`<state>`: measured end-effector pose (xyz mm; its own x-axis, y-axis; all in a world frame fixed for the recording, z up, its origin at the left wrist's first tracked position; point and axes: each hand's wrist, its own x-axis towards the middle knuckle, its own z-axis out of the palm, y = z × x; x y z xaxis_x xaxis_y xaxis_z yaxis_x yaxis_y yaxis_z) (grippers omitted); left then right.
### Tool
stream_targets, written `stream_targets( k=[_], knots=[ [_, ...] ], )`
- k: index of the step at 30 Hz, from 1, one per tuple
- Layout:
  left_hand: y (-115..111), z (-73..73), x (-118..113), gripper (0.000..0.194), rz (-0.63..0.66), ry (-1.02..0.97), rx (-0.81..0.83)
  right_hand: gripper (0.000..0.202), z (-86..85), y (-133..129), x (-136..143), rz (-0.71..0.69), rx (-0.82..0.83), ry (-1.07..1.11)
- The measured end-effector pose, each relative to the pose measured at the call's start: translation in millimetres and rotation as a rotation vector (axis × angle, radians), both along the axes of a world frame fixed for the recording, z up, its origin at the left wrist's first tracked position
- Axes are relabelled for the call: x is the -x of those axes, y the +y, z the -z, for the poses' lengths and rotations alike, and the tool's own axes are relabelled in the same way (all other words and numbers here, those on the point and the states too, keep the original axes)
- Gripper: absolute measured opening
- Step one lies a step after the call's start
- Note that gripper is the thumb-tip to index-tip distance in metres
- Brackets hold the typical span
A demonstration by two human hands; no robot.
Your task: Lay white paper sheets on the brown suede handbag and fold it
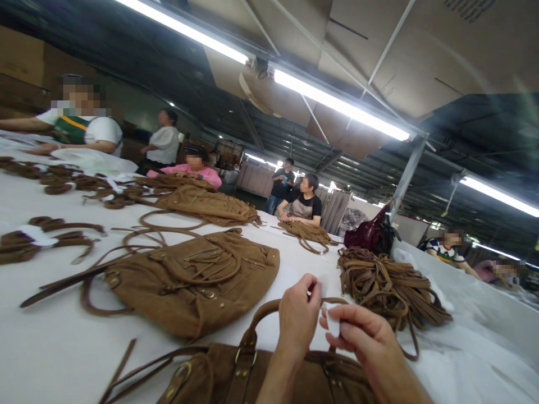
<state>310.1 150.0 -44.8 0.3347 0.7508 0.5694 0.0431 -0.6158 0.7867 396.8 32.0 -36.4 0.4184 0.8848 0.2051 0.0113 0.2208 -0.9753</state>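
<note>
My left hand (298, 317) and my right hand (362, 334) meet over the curved handle (263, 315) of a brown suede bag (227, 376) lying nearest me. Both pinch a small white piece of paper or wrap (332, 324) at the top of the handle, the left fingers on its upper edge and the right fingers around its lower part. A second brown suede bag (197, 280) with long straps lies just beyond on the white table (46, 348).
A heap of brown leather straps (387, 283) sits to the right of my hands. More brown bags (210, 205) and coiled straps (37, 238) lie further along. A dark red bag (370, 233) stands at the back. Several other people work around the table.
</note>
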Motion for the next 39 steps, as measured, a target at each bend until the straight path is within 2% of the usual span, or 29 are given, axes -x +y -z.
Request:
stream_targets(
  k=[4, 10, 17, 21, 27, 35, 39],
  knots=[
    [2, -0.6, 3, 0.022, 0.016, -0.032, 0.001, 0.051, -5.1, 15, -8, 0.013, -0.057, 0.025],
    [5, 2.4, 1, 0.019, 0.012, -0.044, -0.03, 0.039, -18.4, 29, -12, 0.117, -0.088, -0.169],
    [7, 6.0, -1, 0.015, 0.03, -0.092, -0.023, 0.043, -15.7, 42, -22, -0.004, 0.127, -0.096],
    [8, 7.6, -1, 0.015, 0.03, -0.088, -0.067, 0.044, -14.1, 47, -26, 0.002, 0.142, -0.01],
    [10, 12.4, 0, 0.023, 0.034, -0.111, -0.138, 0.042, -17.2, 47, -26, -0.03, 0.163, -0.01],
    [16, 17.7, 0, 0.026, 0.139, -0.108, -0.204, 0.039, -15.5, 47, -27, -0.077, 0.148, 0.074],
    [18, 19.2, 0, 0.028, 0.15, -0.14, -0.204, 0.039, -18.7, 50, -27, -0.092, 0.209, 0.069]
  ],
)
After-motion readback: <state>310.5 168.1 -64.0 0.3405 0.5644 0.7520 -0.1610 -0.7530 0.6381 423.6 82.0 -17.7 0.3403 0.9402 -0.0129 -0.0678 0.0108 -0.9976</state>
